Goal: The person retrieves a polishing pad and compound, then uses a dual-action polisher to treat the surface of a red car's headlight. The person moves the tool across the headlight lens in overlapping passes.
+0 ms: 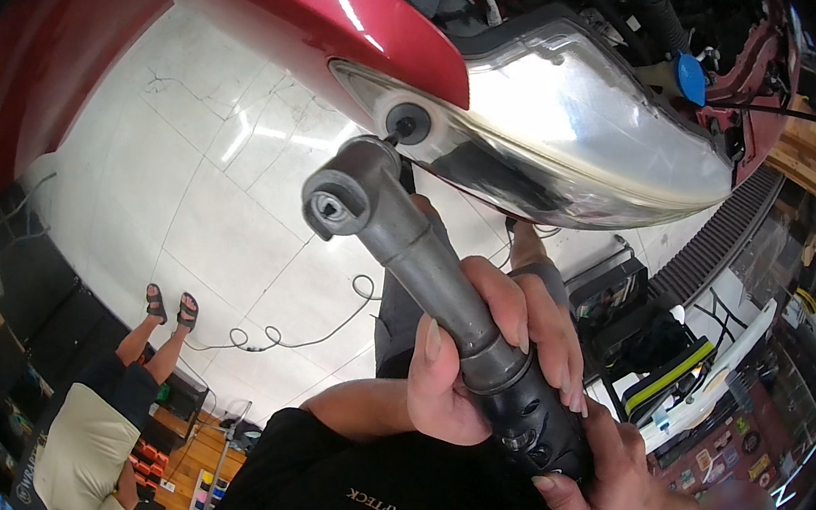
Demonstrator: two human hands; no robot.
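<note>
A grey and black right-angle polisher slants across the middle, its head pointing up and left. At the end of its short spindle, a small dark round pad lies against the narrow outer corner of a headlight. My left hand wraps round the grey neck, with the thumb on the near side and the fingers curled over the other side. Farther back, my right hand is closed on the black body. The headlight lens is glossy, with a faint yellowish tint along its lower edge.
The red fender adjoins the headlight, and the open engine bay shows a blue reservoir cap. A thin cable loops over the white tiled floor. Another person in sandals is at lower left. A black box stands at right.
</note>
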